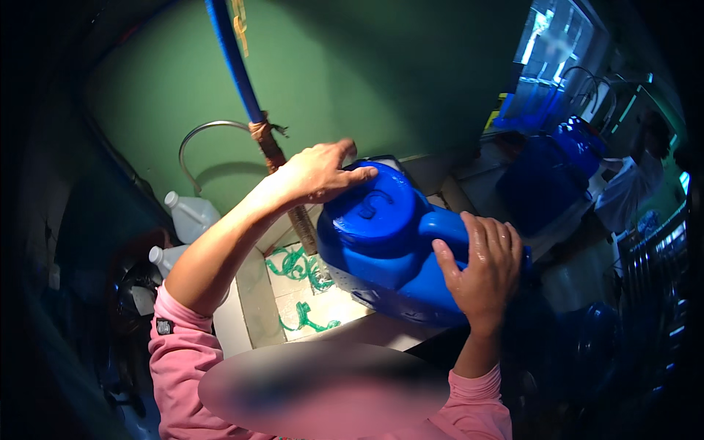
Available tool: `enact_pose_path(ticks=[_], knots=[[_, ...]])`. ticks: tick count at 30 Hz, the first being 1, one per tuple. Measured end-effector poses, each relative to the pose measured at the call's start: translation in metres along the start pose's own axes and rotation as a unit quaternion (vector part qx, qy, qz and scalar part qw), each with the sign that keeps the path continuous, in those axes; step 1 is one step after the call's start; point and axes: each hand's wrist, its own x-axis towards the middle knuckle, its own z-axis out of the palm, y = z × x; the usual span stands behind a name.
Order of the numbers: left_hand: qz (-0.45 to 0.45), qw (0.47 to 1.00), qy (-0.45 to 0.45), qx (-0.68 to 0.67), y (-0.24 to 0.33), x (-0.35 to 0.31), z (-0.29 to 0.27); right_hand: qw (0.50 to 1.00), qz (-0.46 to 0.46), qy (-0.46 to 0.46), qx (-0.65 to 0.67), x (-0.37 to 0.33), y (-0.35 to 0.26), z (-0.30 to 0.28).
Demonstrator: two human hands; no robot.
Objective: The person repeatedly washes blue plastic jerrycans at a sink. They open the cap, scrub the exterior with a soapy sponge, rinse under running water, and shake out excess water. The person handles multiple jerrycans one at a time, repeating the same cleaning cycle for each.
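A large blue plastic water jug (389,275) with a broad round blue cap (370,213) is tilted, its cap end toward me. My right hand (484,268) is closed over the jug beside its moulded handle (442,226), thumb on the near side. At the cap's far left edge is my left hand (315,172), fingers apart and slightly blurred, the thumb lying at the cap's rim. The skin of both hands looks wet. Beneath the jug is a pale tiled basin (253,312) with green plastic strips (304,317) on its floor.
A blue pipe (238,62) with a wrapped lower end comes down before the green wall (154,95), near a curved metal tube (183,150). White plastic jugs (192,216) stand at left. Further right are more blue containers (539,176) and a person in pale clothing (631,191).
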Motion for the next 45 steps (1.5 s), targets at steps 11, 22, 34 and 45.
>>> enact_pose_path(ticks=[11,22,34,45], knots=[[0.385,0.894,0.011,0.23,0.048,-0.014,0.021,0.996,-0.069,-0.035,0.035,0.009,0.019,-0.008],[0.381,0.895,0.197,0.124,-0.006,-0.091,0.034,0.971,0.072,-0.201,0.11,0.032,0.131,-0.081],[0.066,0.993,0.054,-0.08,-0.084,-0.186,0.218,0.828,0.358,-0.098,0.421,0.049,0.267,0.032],[-0.234,0.965,-0.003,-0.118,-0.071,-0.303,0.252,0.74,0.461,0.047,0.487,0.06,0.233,0.374]])
